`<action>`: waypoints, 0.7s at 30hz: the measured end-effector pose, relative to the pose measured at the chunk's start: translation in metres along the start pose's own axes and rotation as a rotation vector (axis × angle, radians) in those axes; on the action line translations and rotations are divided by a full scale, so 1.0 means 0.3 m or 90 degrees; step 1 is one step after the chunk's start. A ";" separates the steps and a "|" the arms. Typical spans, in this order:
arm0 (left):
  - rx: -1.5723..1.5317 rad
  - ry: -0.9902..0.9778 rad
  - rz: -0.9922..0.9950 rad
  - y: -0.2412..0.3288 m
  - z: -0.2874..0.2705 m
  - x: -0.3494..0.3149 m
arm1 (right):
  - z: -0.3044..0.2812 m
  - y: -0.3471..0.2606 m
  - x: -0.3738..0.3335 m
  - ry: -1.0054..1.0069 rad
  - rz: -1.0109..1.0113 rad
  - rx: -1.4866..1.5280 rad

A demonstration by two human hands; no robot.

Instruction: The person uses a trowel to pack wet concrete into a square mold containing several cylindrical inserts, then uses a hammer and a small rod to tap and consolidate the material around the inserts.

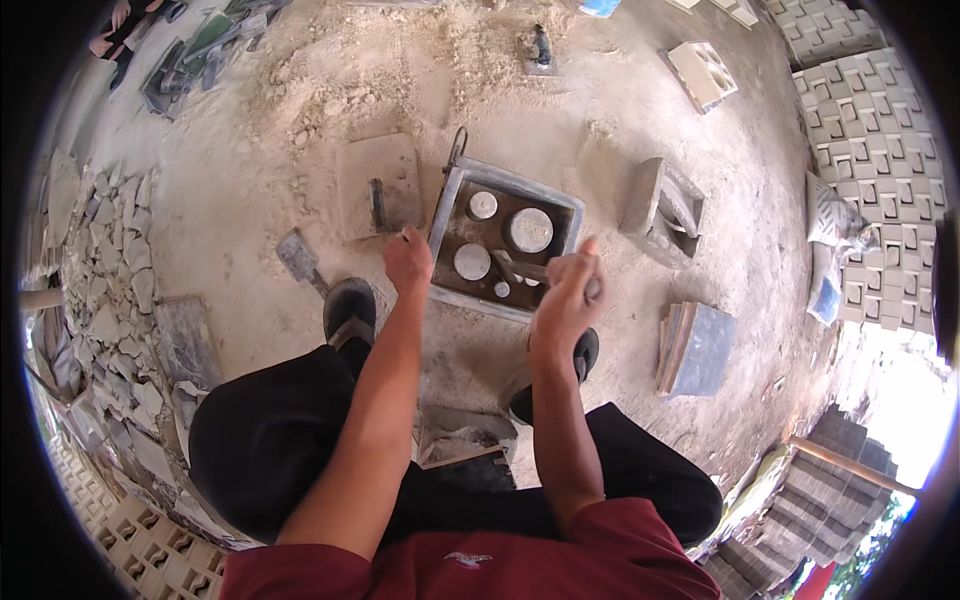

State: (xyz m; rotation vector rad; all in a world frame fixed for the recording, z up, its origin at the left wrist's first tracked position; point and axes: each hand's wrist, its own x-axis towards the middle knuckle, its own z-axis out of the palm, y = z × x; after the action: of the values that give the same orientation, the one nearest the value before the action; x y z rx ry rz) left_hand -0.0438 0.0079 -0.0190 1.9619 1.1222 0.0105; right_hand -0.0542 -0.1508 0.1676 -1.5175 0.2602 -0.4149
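Note:
A square metal moulding frame (575, 222) lies on the ground before me, filled with dark material. Set into it are several round pale discs of differing size, the largest a disc (530, 230) at the far right. My right hand (565, 298) is closed around the handle of a short hammer-like tool (507, 268), whose head is over the near middle of the frame; its exact kind is blurred. Beside the frame's left edge, my left hand (409, 262) is curled closed, and what it holds, if anything, is hidden.
A flat square board with a handle (400, 165) lies beyond my left hand, a small trowel (300, 256) nearer. Right stand an open box (645, 205) and leaning plates (700, 350). Stone pieces (110, 260) line the left; stacked blocks (870, 130) line the right.

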 end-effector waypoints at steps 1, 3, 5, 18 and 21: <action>-0.014 0.000 0.001 0.000 -0.001 0.007 | 0.010 -0.038 0.003 0.034 -0.010 0.040; -0.013 0.002 0.009 0.012 0.007 0.002 | 0.019 -0.002 -0.011 0.086 -0.047 -0.022; -0.009 -0.003 0.023 0.027 0.034 -0.019 | 0.010 0.131 -0.024 -0.005 -0.076 -0.260; -0.010 -0.004 -0.010 -0.016 0.004 0.024 | 0.123 0.024 0.113 -0.007 -0.100 0.107; -0.020 -0.042 0.011 0.036 0.039 -0.001 | 0.110 0.191 0.195 -0.043 -0.361 -0.217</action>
State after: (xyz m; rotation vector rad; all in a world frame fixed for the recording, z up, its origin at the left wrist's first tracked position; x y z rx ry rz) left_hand -0.0318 -0.0026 -0.0191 1.9300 1.0559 -0.0267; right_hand 0.0184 -0.1451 0.1175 -1.9339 -0.1729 -0.7946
